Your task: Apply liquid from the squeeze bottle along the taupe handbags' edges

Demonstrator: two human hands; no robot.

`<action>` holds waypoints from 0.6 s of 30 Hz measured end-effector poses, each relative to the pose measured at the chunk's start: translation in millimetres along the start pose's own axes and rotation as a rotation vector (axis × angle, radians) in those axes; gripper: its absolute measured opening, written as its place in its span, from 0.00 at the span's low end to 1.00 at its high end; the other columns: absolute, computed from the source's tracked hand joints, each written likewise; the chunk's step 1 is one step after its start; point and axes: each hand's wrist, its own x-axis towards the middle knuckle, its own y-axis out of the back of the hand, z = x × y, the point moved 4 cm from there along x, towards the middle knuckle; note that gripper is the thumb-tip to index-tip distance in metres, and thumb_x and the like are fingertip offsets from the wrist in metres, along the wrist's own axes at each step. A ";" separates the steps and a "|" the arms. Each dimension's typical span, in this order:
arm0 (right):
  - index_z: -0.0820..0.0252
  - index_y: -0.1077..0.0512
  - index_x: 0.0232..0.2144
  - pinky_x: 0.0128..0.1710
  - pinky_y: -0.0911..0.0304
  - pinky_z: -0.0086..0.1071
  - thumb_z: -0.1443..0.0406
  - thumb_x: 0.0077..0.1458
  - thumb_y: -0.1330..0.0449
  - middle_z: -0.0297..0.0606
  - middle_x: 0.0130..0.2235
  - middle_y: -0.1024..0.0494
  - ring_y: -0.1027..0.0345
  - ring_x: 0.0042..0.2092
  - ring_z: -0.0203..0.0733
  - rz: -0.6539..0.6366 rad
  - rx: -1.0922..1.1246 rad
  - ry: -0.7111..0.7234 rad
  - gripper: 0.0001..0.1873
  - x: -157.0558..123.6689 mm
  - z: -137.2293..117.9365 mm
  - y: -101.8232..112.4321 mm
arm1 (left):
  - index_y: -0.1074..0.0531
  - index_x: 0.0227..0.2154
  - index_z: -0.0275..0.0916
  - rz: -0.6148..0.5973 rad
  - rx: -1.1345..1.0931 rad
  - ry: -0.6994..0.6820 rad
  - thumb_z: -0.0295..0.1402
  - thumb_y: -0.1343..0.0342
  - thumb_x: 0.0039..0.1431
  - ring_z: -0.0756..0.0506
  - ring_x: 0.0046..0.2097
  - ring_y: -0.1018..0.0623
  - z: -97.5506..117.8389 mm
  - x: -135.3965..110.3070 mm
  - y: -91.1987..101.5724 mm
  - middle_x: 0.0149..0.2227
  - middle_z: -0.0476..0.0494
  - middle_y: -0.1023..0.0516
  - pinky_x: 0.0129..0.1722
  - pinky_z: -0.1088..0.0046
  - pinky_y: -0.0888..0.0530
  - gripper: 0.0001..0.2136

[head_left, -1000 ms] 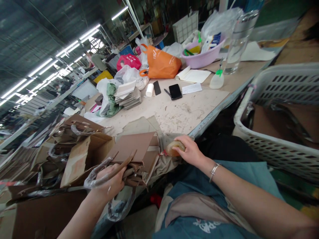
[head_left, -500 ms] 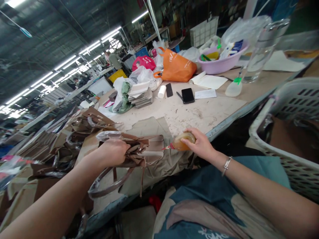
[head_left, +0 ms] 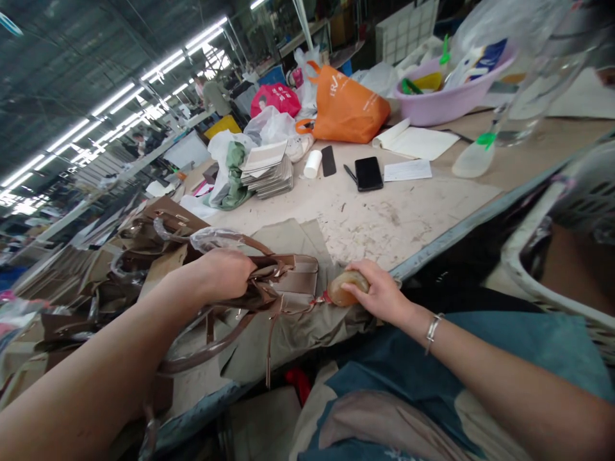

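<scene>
My left hand (head_left: 221,274) is closed on the top of a brown leather handbag (head_left: 293,286) that lies on a grey cloth (head_left: 288,240) near the table's front edge. The bag's plastic-wrapped handles (head_left: 211,238) and loose straps (head_left: 202,355) spill around my fist. My right hand (head_left: 379,294) grips a small amber squeeze bottle (head_left: 346,286) with a red tip, held just right of the bag, its tip almost touching it.
Several more brown bags (head_left: 154,237) are piled at the left. On the table lie a black phone (head_left: 368,173), a stack of swatches (head_left: 268,176), an orange bag (head_left: 346,109), a lilac basin (head_left: 451,96) and a clear bottle (head_left: 538,96). A white basket (head_left: 557,218) stands at right.
My left hand lifted the handbag from the box pile onto the grey cloth and pressed it down there. My right hand kept the amber bottle beside the bag.
</scene>
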 end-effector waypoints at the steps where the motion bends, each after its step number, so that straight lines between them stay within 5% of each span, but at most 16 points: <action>1: 0.57 0.34 0.44 0.42 0.33 0.40 0.61 0.58 0.41 0.42 0.40 0.28 0.33 0.42 0.46 -0.003 -0.010 0.033 0.12 0.1 -2.3 1.3 | 0.23 0.29 0.34 0.014 0.018 0.003 0.30 0.51 0.54 0.43 0.31 0.25 -1.0 3.5 1.3 0.29 0.37 0.22 0.32 0.69 0.30 0.11; 7: 0.56 0.35 0.46 0.40 0.32 0.40 0.63 0.60 0.42 0.43 0.39 0.29 0.34 0.41 0.45 0.021 -0.065 0.165 0.13 -2.3 -14.1 11.0 | 0.23 0.29 0.36 -0.043 0.004 0.024 0.32 0.50 0.54 0.42 0.31 0.24 -8.5 22.2 1.7 0.29 0.37 0.23 0.33 0.69 0.29 0.10; 18: 0.56 0.35 0.48 0.39 0.33 0.40 0.63 0.59 0.41 0.43 0.39 0.30 0.34 0.41 0.46 -0.028 -0.088 0.201 0.14 -5.5 -13.9 14.1 | 0.24 0.31 0.37 0.017 0.020 0.036 0.37 0.51 0.58 0.41 0.33 0.23 -6.9 26.3 -5.9 0.30 0.37 0.23 0.34 0.68 0.29 0.13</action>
